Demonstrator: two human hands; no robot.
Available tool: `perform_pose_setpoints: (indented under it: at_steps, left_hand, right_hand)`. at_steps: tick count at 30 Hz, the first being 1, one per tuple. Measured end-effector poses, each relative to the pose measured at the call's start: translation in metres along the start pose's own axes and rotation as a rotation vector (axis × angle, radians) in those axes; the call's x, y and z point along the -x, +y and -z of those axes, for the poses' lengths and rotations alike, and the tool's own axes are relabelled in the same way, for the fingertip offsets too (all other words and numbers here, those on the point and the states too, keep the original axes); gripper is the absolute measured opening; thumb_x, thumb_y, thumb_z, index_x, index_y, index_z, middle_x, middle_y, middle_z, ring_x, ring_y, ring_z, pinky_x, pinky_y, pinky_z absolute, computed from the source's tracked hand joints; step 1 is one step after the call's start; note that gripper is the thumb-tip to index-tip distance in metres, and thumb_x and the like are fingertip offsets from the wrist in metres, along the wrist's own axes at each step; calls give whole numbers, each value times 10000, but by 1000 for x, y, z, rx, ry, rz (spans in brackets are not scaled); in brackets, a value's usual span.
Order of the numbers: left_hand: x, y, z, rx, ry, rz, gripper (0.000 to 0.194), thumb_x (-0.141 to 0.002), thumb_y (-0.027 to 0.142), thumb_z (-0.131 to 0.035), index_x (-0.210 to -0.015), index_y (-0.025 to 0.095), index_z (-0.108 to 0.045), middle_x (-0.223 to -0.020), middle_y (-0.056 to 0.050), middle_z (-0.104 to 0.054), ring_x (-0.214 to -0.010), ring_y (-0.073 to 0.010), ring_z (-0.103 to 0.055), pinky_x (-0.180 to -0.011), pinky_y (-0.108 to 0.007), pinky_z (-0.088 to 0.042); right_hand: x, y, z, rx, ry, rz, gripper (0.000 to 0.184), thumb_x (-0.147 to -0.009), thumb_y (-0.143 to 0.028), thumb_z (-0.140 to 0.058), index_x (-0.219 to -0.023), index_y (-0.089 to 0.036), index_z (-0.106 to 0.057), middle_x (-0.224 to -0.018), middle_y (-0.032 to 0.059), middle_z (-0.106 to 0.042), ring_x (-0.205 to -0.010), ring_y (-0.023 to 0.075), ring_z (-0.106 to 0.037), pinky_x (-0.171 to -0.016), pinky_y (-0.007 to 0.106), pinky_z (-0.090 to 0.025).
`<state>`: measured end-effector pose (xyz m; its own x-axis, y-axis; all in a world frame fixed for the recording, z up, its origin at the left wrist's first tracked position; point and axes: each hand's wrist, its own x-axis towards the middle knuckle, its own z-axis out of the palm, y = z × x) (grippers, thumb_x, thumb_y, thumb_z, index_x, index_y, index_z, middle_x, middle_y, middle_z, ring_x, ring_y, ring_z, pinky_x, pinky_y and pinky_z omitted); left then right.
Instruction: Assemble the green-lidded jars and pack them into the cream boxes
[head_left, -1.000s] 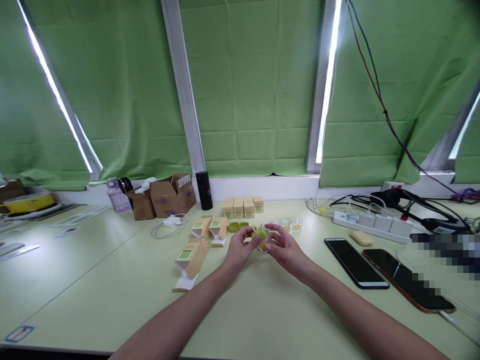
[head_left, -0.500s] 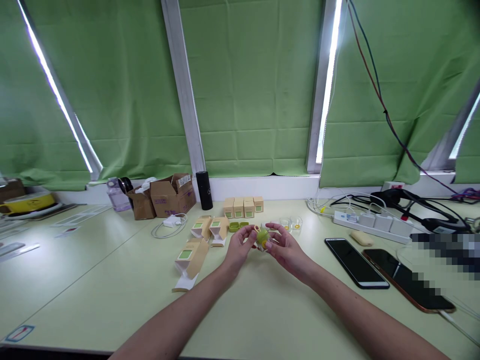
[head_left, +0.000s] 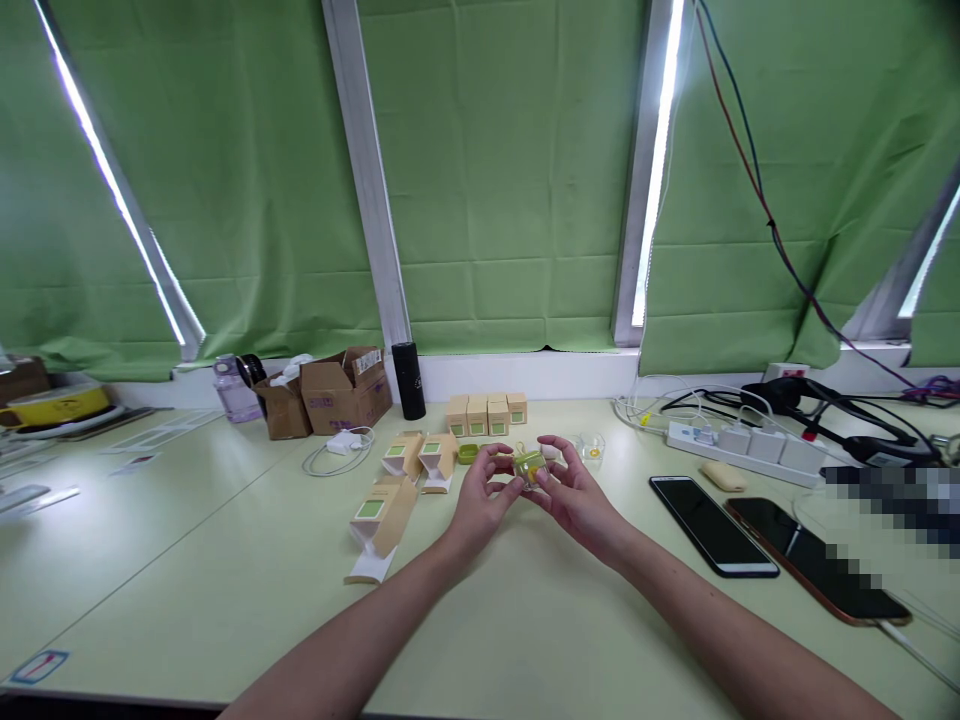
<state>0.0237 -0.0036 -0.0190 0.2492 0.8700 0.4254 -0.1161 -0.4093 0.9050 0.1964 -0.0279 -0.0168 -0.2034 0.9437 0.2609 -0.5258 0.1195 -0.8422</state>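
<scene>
My left hand [head_left: 478,500] and my right hand [head_left: 574,494] meet above the pale green table [head_left: 525,620], fingers pinched around a small clear case with a green lid [head_left: 529,466]. A yellow bit shows inside it. Just behind my hands lie a loose green lid [head_left: 468,453] and a clear cup with a yellow piece [head_left: 594,447]. A row of small tan boxes [head_left: 486,413] stands further back, and several opened tan boxes [head_left: 409,470] lie to the left of my left hand.
Two phones [head_left: 711,524] lie face up at the right, beside a white power strip [head_left: 742,447] with cables. Brown cardboard boxes [head_left: 341,388], a black cylinder [head_left: 409,381] and a clear bottle [head_left: 231,390] stand along the window sill under green blinds.
Both hands have lifted slightly and moved away from me with the small case; the green lid now sits on top of the clear case, squared up between my fingertips.
</scene>
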Motion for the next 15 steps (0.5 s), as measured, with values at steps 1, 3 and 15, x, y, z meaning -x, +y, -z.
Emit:
perform_pose_setpoints:
  at_steps: [1,3,15]
  left_hand:
    - [1,1,-1,-33,-2,-12,472,-819,417,-791,-1181,231,-552,-1095,-93,-653,-1109,-252,-620,-859,-352,-538]
    - [2,2,-3,-84,-3,-27,458,-809,374,-800,-1177,237,-564,-1128,-96,-653,-1122,-251,-617,-864,-349,-532]
    - [0,0,-4,-136,8,-48,393,-788,304,-819,-1117,225,-618,-1124,-89,-685,-1084,-242,-640,-870,-363,-528]
  right_hand:
    - [0,0,0,10,-1,-1,571,-777,-436,-871,-1238,-361,-542,-1055,-5,-667,-1002,189,-675,-1085,489,-475]
    - [0,1,1,35,3,-1,537,-788,-459,-857,-1229,-358,-566,-1082,6,-667,-1021,192,-667,-1068,472,-488]
    - [0,1,1,161,21,37,455,-770,-514,-850,-1114,-328,-618,-1112,19,-636,-1024,211,-662,-999,460,-517]
